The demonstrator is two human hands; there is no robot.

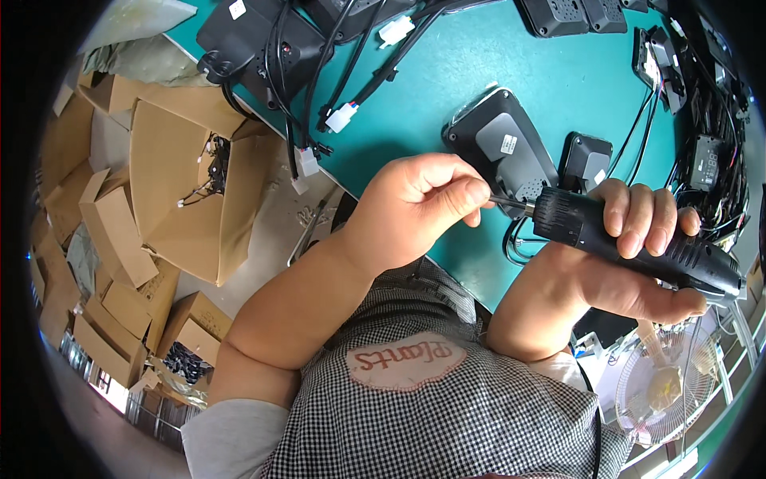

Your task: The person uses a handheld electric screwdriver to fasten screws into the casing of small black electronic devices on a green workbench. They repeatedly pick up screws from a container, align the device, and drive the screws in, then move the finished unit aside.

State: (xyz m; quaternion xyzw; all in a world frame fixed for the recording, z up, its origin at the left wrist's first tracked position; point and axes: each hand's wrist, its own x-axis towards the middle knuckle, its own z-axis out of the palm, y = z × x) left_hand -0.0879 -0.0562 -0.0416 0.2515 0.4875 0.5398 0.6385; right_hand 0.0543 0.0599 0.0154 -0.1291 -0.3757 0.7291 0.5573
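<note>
In right hand: driver, gripped round body above table, likely to meet left hand, pinched at bit tip; can't tell if holding anything. Beyond, on table: black casing.

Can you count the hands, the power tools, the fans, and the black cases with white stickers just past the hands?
Bare hands: 2 (left hand, right hand)
Black cylindrical power screwdriver: 1
Round white wire-cage fan: 1
Black rounded plastic cases: 2 (larger case, smaller case)
Total: 6
</note>
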